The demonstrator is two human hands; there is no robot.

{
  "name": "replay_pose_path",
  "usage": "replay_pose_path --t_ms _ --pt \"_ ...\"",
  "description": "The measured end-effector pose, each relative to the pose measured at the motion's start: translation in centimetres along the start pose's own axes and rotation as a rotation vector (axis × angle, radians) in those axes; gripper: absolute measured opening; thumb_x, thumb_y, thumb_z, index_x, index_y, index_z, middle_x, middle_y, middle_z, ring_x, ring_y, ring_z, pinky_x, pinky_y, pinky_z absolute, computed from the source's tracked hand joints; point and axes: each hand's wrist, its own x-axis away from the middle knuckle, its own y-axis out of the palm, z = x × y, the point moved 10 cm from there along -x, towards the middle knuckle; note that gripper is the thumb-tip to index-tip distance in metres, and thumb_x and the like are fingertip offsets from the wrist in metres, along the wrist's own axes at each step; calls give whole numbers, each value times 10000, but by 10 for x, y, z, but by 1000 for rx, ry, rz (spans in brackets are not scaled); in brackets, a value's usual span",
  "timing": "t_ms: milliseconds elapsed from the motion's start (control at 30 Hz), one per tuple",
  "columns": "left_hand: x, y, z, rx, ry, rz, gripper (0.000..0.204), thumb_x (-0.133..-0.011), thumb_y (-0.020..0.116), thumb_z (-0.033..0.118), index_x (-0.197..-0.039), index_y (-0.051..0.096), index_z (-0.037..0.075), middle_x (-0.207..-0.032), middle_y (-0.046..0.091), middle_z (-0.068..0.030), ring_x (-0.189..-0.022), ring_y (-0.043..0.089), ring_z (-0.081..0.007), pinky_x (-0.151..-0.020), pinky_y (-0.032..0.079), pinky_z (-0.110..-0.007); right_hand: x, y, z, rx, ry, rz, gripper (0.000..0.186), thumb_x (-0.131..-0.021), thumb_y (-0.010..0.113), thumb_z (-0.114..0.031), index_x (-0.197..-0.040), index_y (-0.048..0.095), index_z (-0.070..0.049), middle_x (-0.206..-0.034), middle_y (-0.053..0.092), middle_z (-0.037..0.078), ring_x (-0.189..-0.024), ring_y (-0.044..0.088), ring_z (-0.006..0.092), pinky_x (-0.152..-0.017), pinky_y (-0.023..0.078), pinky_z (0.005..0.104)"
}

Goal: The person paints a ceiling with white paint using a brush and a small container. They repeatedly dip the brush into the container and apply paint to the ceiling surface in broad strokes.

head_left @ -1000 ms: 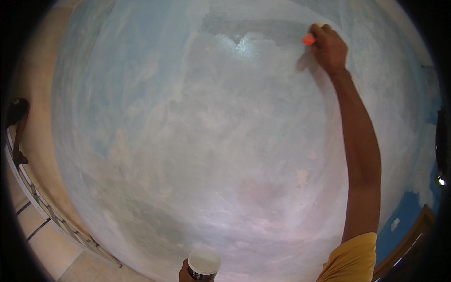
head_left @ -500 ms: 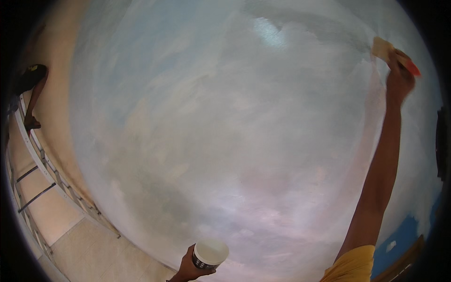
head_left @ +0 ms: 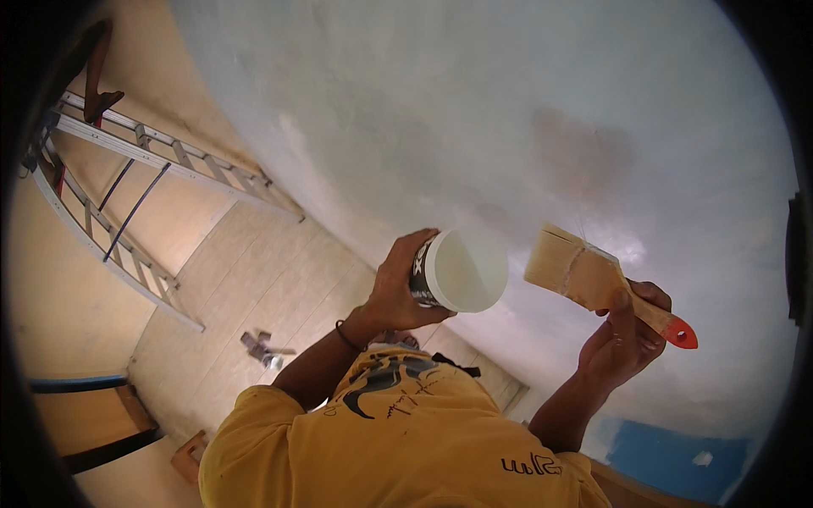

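Observation:
My left hand (head_left: 398, 284) is wrapped round a white-rimmed paint tub (head_left: 430, 275) with a dark label, tilted so that its pale inside shows. To the right of the tub, my right hand (head_left: 625, 339) grips a wide flat paintbrush (head_left: 597, 275) by its wooden handle, which ends in a red tip. Its pale bristles point left toward the tub's rim, with a gap between them. Behind both hands spreads a painted wall (head_left: 406, 110) in cloudy grey, blue and faint pink tones.
An aluminium ladder (head_left: 195, 173) stands at the left, with another person's leg and foot (head_left: 100, 102) near its top. Tan floor (head_left: 279, 279) lies below, with a blurred small object (head_left: 264, 345) on it. A blue patch (head_left: 669, 457) marks the lower right wall.
My right hand has brought the brush down from the upper right wall toward the tub. The tub is now higher in view, and the view has tilted down to show my shirt and the floor.

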Motion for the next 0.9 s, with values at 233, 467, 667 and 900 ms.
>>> replay_pose_path --t_ms 233,467,667,900 --pt "-10 6 2 0 131 -19 1059 -528 951 234 -1428 429 40 -1349 525 -201 -1250 538 -364 -1041 463 -445 23 58 13 255 -38 -273 262 -775 813 42 -996 677 17 -948 702 110 -831 693 189 -707 589 286" --pt "-19 18 16 -51 172 -33 1035 -540 951 270 -1412 449 26 -1356 538 -211 -1262 532 -379 -1044 462 -450 43 92 65 296 185 -483 188 -869 763 -67 -1026 690 6 -851 741 79 -735 711 121 -641 559 242" --pt "-19 19 25 -131 196 -29 969 -589 924 276 -1395 457 12 -1332 549 -221 -1224 551 -400 -1016 476 -463 48 117 84 462 147 -636 212 -836 783 -80 -1008 663 -52 -822 723 110 -698 716 213 -605 561 305" --pt "-12 13 26 -147 161 -53 982 -564 914 225 -1400 447 9 -1324 549 -228 -1223 537 -411 -1017 468 -473 55 129 96 551 118 -720 255 -800 786 -109 -1009 639 -116 -875 710 122 -732 701 336 -638 566 381"
